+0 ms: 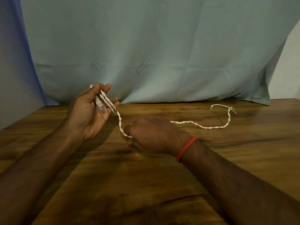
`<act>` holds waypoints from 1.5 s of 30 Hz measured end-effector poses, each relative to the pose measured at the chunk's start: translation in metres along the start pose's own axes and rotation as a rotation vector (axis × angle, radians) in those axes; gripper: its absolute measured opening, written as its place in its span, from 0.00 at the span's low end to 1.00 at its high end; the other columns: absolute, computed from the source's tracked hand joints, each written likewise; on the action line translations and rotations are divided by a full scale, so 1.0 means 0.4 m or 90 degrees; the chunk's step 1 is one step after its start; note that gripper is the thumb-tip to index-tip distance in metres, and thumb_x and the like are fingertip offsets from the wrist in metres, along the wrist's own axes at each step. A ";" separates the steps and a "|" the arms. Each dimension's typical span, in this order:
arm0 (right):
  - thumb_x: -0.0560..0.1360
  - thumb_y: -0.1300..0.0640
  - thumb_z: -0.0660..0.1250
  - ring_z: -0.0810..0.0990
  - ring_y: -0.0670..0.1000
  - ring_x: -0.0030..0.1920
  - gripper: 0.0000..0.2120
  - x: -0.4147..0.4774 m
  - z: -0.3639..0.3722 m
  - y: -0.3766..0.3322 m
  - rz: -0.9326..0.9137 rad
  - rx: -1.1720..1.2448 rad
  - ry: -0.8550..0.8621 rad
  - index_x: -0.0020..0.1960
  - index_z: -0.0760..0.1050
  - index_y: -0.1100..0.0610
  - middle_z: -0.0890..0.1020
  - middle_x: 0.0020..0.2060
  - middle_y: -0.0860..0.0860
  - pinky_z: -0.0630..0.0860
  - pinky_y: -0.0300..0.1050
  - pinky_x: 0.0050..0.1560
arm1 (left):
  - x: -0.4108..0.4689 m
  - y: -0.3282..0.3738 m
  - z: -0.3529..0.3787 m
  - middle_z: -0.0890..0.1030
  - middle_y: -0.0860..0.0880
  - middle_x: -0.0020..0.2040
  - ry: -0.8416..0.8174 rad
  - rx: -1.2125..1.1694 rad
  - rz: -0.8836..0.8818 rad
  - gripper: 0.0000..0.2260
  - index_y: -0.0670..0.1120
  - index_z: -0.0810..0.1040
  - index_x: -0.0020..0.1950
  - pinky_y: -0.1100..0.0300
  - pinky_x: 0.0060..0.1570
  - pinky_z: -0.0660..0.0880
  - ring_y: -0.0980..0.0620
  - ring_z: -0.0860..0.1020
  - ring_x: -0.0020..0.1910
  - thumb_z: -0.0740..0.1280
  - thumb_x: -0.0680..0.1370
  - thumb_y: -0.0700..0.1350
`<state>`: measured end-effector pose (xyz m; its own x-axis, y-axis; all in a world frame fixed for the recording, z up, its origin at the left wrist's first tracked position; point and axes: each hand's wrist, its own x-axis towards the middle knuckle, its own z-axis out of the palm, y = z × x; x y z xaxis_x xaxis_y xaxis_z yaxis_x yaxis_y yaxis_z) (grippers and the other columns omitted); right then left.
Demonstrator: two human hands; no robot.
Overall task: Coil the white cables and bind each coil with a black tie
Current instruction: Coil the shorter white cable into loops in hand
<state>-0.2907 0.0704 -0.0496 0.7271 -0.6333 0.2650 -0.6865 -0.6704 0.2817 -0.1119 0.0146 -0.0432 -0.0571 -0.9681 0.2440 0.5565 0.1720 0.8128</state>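
I judge the coiling to be at its start: only a couple of short turns lie in my left hand [90,111], at ten o'clock from the right. It is palm up, its fingers loosely curled round those strands of the white cable [203,127] and its clear plug [101,108]. My right hand [151,135] is closed in a fist, gripping the cable just below. From there the slack runs across the wooden table [146,184] toward two o'clock and ends in a small curl near the pale cloth [146,46]. The next move calls for drawing that slack in and laying another turn over the left fingers, keeping the loops even. I see no black tie, and no container of any kind.
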 end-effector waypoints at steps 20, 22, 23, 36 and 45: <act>0.72 0.56 0.77 0.79 0.39 0.34 0.06 -0.002 -0.046 0.078 0.047 0.528 0.368 0.43 0.85 0.60 0.84 0.34 0.46 0.72 0.34 0.37 | -0.056 -0.037 0.025 0.71 0.55 0.32 -0.249 0.504 0.371 0.13 0.54 0.71 0.43 0.64 0.29 0.66 0.57 0.68 0.29 0.59 0.83 0.58; 0.70 0.56 0.79 0.78 0.41 0.32 0.08 -0.008 -0.062 0.098 0.041 0.495 0.402 0.42 0.85 0.60 0.84 0.34 0.47 0.72 0.36 0.35 | -0.063 -0.036 0.038 0.70 0.57 0.31 -0.259 0.505 0.356 0.13 0.50 0.71 0.43 0.67 0.30 0.65 0.60 0.66 0.29 0.57 0.84 0.54; 0.69 0.55 0.80 0.79 0.43 0.33 0.09 -0.012 -0.067 0.109 0.035 0.463 0.394 0.42 0.85 0.60 0.85 0.34 0.48 0.74 0.39 0.35 | -0.065 -0.038 0.041 0.70 0.57 0.31 -0.274 0.519 0.349 0.15 0.48 0.70 0.42 0.68 0.29 0.64 0.61 0.66 0.29 0.55 0.83 0.54; 0.78 0.47 0.68 0.79 0.38 0.33 0.10 -0.053 -0.014 0.244 0.175 0.232 0.249 0.54 0.85 0.50 0.85 0.37 0.47 0.79 0.46 0.40 | -0.045 -0.019 0.019 0.61 0.55 0.22 -0.359 0.204 0.035 0.16 0.50 0.69 0.32 0.63 0.23 0.62 0.57 0.57 0.18 0.68 0.74 0.57; 0.82 0.43 0.59 0.82 0.60 0.51 0.14 -0.021 0.093 0.194 0.192 0.060 0.000 0.62 0.72 0.49 0.82 0.50 0.56 0.79 0.56 0.48 | -0.038 0.016 0.033 0.76 0.51 0.33 -0.164 -0.136 0.064 0.22 0.49 0.70 0.39 0.61 0.40 0.78 0.55 0.77 0.31 0.49 0.85 0.59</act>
<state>-0.3499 0.0093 -0.0641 0.4901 -0.8091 0.3244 -0.8686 -0.4845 0.1039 -0.1183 0.0330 -0.0347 -0.1857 -0.8653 0.4655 0.7293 0.1961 0.6555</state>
